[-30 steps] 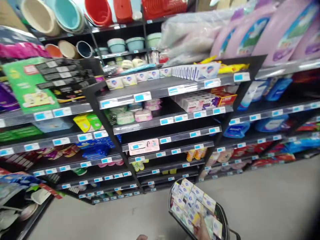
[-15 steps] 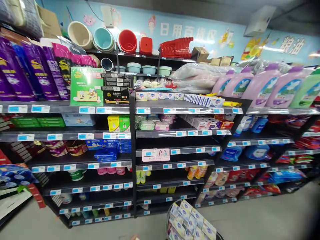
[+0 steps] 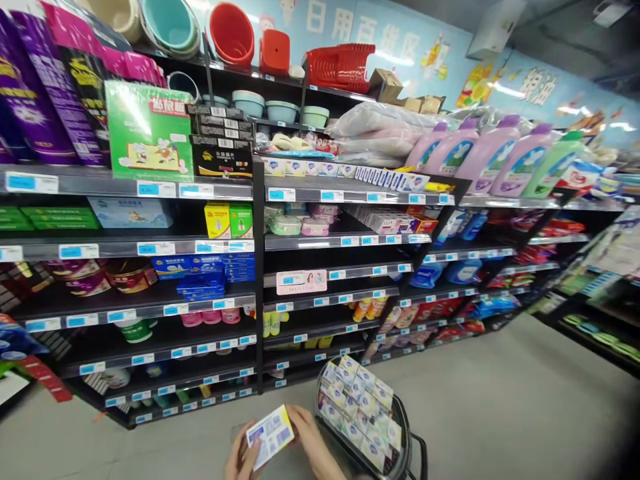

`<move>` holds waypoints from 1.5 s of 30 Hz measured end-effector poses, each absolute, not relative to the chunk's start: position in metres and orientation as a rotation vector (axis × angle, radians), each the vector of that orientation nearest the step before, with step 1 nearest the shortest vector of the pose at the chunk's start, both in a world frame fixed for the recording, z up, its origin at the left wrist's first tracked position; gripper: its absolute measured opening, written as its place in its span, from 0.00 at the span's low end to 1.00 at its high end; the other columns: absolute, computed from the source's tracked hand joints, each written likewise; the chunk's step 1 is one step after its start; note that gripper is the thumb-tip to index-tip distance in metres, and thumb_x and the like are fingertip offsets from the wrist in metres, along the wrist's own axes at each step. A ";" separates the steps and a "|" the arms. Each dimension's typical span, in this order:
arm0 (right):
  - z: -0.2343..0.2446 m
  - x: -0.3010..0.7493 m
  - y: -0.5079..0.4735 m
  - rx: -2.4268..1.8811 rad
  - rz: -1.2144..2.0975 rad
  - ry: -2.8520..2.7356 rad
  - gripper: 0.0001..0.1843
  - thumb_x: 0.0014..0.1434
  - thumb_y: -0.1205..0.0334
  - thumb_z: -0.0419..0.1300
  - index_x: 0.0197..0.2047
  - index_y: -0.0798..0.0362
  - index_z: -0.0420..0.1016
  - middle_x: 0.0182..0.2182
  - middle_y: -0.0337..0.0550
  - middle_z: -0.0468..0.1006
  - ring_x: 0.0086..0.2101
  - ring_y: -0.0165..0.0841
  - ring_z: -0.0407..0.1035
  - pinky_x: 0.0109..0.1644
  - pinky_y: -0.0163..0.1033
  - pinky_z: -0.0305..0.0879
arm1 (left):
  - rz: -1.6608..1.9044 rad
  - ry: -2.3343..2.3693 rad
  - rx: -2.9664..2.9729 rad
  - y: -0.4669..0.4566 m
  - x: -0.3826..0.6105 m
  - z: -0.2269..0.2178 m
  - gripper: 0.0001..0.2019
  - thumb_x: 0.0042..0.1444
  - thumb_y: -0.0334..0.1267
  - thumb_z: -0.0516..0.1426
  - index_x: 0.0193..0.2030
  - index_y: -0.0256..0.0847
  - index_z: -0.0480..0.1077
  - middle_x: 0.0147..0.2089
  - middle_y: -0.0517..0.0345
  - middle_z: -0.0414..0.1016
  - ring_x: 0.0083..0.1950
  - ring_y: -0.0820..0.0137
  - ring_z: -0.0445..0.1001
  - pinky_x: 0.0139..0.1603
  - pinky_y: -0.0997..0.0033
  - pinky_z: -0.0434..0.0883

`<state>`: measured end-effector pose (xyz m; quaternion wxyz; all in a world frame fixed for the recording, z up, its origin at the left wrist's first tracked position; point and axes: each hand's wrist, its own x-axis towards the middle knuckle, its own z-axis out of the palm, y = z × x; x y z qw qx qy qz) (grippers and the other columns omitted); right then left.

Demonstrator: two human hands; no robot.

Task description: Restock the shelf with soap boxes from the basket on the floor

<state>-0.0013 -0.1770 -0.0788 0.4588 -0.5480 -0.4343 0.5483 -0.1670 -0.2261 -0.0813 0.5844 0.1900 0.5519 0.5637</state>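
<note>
At the bottom of the head view, I hold a white and yellow soap box [image 3: 274, 435] in both hands, its printed face turned up. My left hand [image 3: 242, 453] grips the near left end, with the thumb lying across the print. My right hand [image 3: 306, 432] has its fingers at the yellow right edge. Just right of my hands stands a dark shopping basket [image 3: 406, 427] on the floor. It is filled with rows of similar soap boxes [image 3: 357, 403], packed close together.
A long shelf unit [image 3: 320, 195] runs across in front. Its top shelf bears a row of soap boxes [image 3: 305, 168] and purple detergent bottles [image 3: 500, 155]. A green box [image 3: 150, 132] stands at left. Grey floor [image 3: 475, 393] stretches right, towards another shelf [image 3: 600, 313].
The view has shifted right and down. Both hands and the soap box have come into sight at the bottom, where only a fingertip showed before. More of the basket shows.
</note>
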 end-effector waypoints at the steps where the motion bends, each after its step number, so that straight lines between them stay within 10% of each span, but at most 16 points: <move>1: -0.077 -0.003 -0.181 -1.336 1.317 -1.041 0.17 0.53 0.26 0.64 0.23 0.23 0.84 0.21 0.28 0.80 0.25 0.42 0.81 0.25 0.43 0.67 | 1.340 1.260 0.497 -0.231 -0.166 -0.081 0.44 0.33 0.73 0.77 0.55 0.52 0.79 0.55 0.47 0.86 0.56 0.43 0.86 0.52 0.53 0.85; 7: -0.070 -0.011 -0.205 -1.299 1.344 -0.953 0.28 0.48 0.25 0.71 0.48 0.27 0.89 0.26 0.36 0.81 0.26 0.43 0.77 0.25 0.43 0.68 | 1.386 1.176 0.616 -0.250 -0.161 -0.074 0.46 0.32 0.60 0.81 0.60 0.50 0.77 0.65 0.40 0.81 0.61 0.39 0.83 0.48 0.56 0.86; 11: -0.059 -0.014 -0.210 -1.302 1.275 -0.907 0.35 0.49 0.25 0.72 0.48 0.43 0.89 0.31 0.43 0.82 0.29 0.42 0.75 0.27 0.42 0.70 | 1.377 1.128 0.648 -0.247 -0.169 -0.067 0.48 0.37 0.58 0.80 0.65 0.47 0.74 0.64 0.39 0.81 0.65 0.39 0.81 0.55 0.56 0.86; 21: -0.035 -0.020 -0.216 -1.221 1.231 -1.007 0.34 0.60 0.30 0.68 0.59 0.43 0.84 0.41 0.47 0.84 0.39 0.45 0.78 0.42 0.47 0.78 | 1.324 1.044 0.666 -0.249 -0.193 -0.045 0.46 0.45 0.50 0.80 0.68 0.42 0.69 0.69 0.33 0.76 0.67 0.39 0.79 0.54 0.54 0.87; 27: -0.036 -0.022 -0.218 -1.048 1.263 -1.086 0.49 0.50 0.38 0.80 0.70 0.47 0.73 0.58 0.54 0.82 0.54 0.50 0.79 0.54 0.48 0.80 | 1.378 1.072 0.710 -0.246 -0.196 -0.036 0.45 0.46 0.49 0.79 0.67 0.41 0.68 0.68 0.34 0.76 0.68 0.42 0.79 0.59 0.55 0.84; 39: -0.047 -0.018 -0.218 -1.080 1.228 -1.147 0.50 0.43 0.50 0.85 0.66 0.46 0.71 0.59 0.53 0.80 0.56 0.48 0.78 0.52 0.48 0.81 | 1.386 1.084 0.957 -0.242 -0.202 -0.056 0.38 0.51 0.45 0.78 0.68 0.48 0.75 0.65 0.44 0.71 0.63 0.54 0.76 0.54 0.62 0.81; 45: -0.047 -0.023 -0.220 -1.119 0.961 -1.206 0.40 0.43 0.53 0.83 0.54 0.46 0.69 0.43 0.39 0.77 0.39 0.37 0.76 0.41 0.40 0.78 | 1.321 0.998 0.931 -0.245 -0.199 -0.060 0.38 0.57 0.46 0.75 0.73 0.51 0.73 0.69 0.43 0.69 0.68 0.51 0.72 0.57 0.61 0.79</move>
